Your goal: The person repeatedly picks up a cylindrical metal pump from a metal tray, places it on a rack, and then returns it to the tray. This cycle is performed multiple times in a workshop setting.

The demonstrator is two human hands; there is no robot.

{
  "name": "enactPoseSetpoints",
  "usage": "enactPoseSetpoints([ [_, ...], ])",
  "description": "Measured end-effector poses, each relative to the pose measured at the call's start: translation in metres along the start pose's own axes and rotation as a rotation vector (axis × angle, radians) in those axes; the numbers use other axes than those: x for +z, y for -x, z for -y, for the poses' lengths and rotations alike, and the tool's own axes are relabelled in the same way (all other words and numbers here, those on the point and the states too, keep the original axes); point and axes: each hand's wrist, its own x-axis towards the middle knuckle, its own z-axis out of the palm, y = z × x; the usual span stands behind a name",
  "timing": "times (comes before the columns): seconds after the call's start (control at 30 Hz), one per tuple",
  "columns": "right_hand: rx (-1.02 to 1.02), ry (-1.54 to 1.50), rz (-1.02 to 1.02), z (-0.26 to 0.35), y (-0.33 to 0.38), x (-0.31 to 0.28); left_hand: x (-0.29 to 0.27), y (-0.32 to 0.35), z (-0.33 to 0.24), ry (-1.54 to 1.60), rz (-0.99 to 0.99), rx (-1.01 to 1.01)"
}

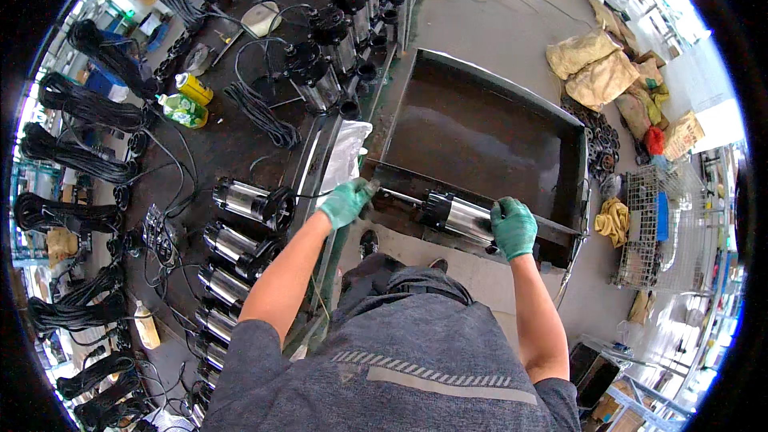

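The right hand [513,227], in a green glove, was clenched over the right end of a steel pump [462,217] with a black collar. The pump lay on its side along the near rim of a large dark metal tank [488,124], which held dark liquid. The left hand [346,202], also in a green glove, gripped the pump's thin shaft end at the tank's near left corner, just beside the edge of the table [232,140]. Both forearms were bare and reached forward from a grey shirt [400,352].

A white plastic bag [346,152] lay on the table edge just beyond the left hand. To the left, a row of similar steel pumps [232,248] lay side by side on the table, and a second row of pumps [344,24] ran along the table's far edge. Coils of black cable [76,156] lined the table's left side. A green bottle [182,110] and a yellow can [194,88] lay close together near its middle.

On the concrete floor beyond the tank lay tan sacks [596,68], and a wire cage [664,224] stood to the right, with a yellow cloth [614,220] beside it.
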Motion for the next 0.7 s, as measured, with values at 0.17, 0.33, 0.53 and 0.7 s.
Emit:
enactPoseSetpoints([
  [0.17, 0.005, -0.02, -0.041, 0.005, 0.0, -0.003, 0.001, -0.022, -0.042, 0.187, 0.318, -0.459],
  [0.33, 0.033, -0.014, -0.037, -0.001, -0.004, 0.001, 0.011, -0.037, -0.031, 0.524, 0.37, -0.564],
  [0.53, 0.061, -0.003, 0.013, 0.001, -0.003, -0.006, 0.024, -0.058, 0.006, 0.44, 0.4, -0.125],
  [0.7, 0.071, -0.01, 0.035, 0.0, 0.001, -0.007, 0.041, -0.059, 0.032, -0.307, -0.142, 0.598],
])
